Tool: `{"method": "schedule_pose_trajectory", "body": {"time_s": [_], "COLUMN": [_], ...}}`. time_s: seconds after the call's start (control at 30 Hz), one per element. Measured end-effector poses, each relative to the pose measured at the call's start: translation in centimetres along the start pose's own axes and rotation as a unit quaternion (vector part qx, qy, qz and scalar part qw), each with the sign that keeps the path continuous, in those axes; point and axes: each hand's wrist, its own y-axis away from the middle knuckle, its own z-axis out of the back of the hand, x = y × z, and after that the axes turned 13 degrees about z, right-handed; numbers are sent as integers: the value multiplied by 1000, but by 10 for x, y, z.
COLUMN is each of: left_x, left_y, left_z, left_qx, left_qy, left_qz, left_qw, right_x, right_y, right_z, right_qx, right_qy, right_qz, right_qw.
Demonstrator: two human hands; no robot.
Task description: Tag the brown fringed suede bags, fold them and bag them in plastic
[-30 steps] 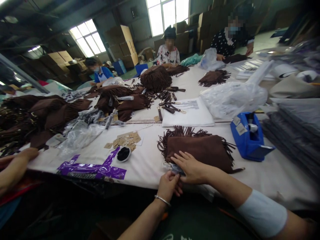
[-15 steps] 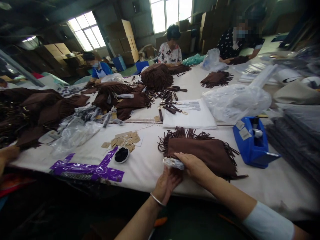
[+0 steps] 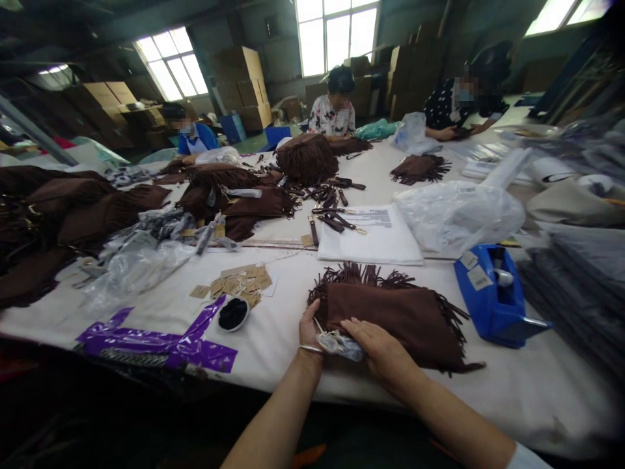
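A dark brown fringed bag (image 3: 390, 314) lies flat on the white table in front of me. My left hand (image 3: 310, 329) is at its left end, thumb up beside the fringe; the other fingers are hidden under the bag's edge. A bracelet circles that wrist. My right hand (image 3: 383, 348) rests on the bag's front edge with fingers stretched out. Between my hands, a small plastic-wrapped piece (image 3: 344, 345) with a pale cord hangs at the bag's near edge.
A blue tape dispenser (image 3: 493, 296) stands to the right. Left are paper tags (image 3: 241, 286), a small dish of black material (image 3: 233, 314) and purple tape (image 3: 156, 355). Further back lie brown straps (image 3: 336, 218), a plastic bag (image 3: 454, 212) and a fringed pile (image 3: 307, 156). Several people work around the table.
My left hand has moved up and forward from below the plastic-wrapped piece to the bag's left end, its fingers now under the bag. My right hand stays on the bag's edge.
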Motion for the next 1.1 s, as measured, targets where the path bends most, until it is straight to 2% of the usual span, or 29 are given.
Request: {"method": "schedule_pose_trajectory", "body": {"time_s": [0.2, 0.3, 0.37, 0.47, 0.5, 0.57, 0.63, 0.67, 0.73, 0.8, 0.83, 0.87, 0.9, 1.0, 1.1], "left_x": [-5, -10, -14, -19, -19, -18, -13, -10, -2, 6, 9, 12, 14, 25, 38], "left_y": [-10, -9, -7, -1, 1, 6, 9, 10, 10, 9, 9, 8, 8, 11, 16], "left_z": [-1, 0, 5, 15, 17, 16, 10, 6, -3, -11, -13, -16, -18, -25, -34], "left_qx": [-17, 13, 18, 0, -6, -28, -43, -47, -53, -66, -70, -69, -62, -32, 3], "left_qy": [69, 95, 111, 119, 94, -54, -244, -345, -541, -704, -755, -776, -778, -749, -733], "left_qz": [61, 62, 43, -21, -47, -111, -159, -175, -183, -175, -170, -164, -159, -163, -214], "left_qw": [996, 993, 993, 993, 994, 992, 956, 921, 819, 685, 629, 606, 604, 642, 646], "right_x": [4, 3, 2, 3, 4, 4, 4, 3, 0, -3, -5, -6, -7, -6, -8], "right_y": [-3, 0, 1, 1, 1, 1, 3, 5, 9, 14, 17, 19, 21, 26, 35], "right_z": [-5, -9, -12, -17, -19, -24, -31, -35, -42, -45, -45, -45, -44, -40, -29], "right_qx": [-4, -4, -2, 4, 6, 4, -3, -8, -9, -4, -1, 0, 1, 6, 24], "right_qy": [-3, -13, -19, -20, -18, -10, 3, 9, 19, 18, 13, 7, -1, -15, -30], "right_qz": [12, 13, 16, 20, 21, 28, 50, 63, 88, 108, 114, 118, 119, 105, 98], "right_qw": [1000, 1000, 1000, 1000, 1000, 1000, 999, 998, 996, 994, 993, 993, 993, 994, 994]}}
